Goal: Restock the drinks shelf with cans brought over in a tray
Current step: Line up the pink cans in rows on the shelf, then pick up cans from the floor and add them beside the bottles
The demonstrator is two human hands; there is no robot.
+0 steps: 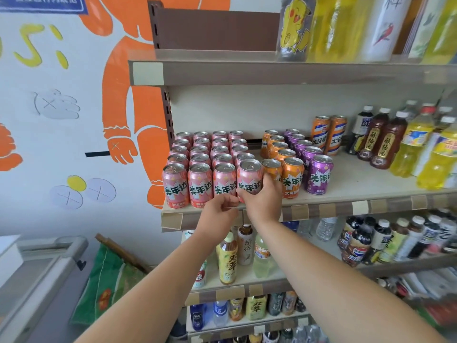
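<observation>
Base of the pink can (249, 179) lies hidden behind the right hand (262, 203); yellow bottles (439, 159) are blurred, edge-cropped.

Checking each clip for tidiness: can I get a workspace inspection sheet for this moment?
Surface: shelf, pale, bare patch at front right.
Job's things: pink cans four across; front-right pink can in hand; tray not in view.
Clutter: orange cans, purple cans, bottles alongside.
Hands: right hand grips that can; left hand curled at shelf edge, hold unclear.
Cables: nothing seen.
Surroundings: painted wall left; lower shelves of bottles.
</observation>
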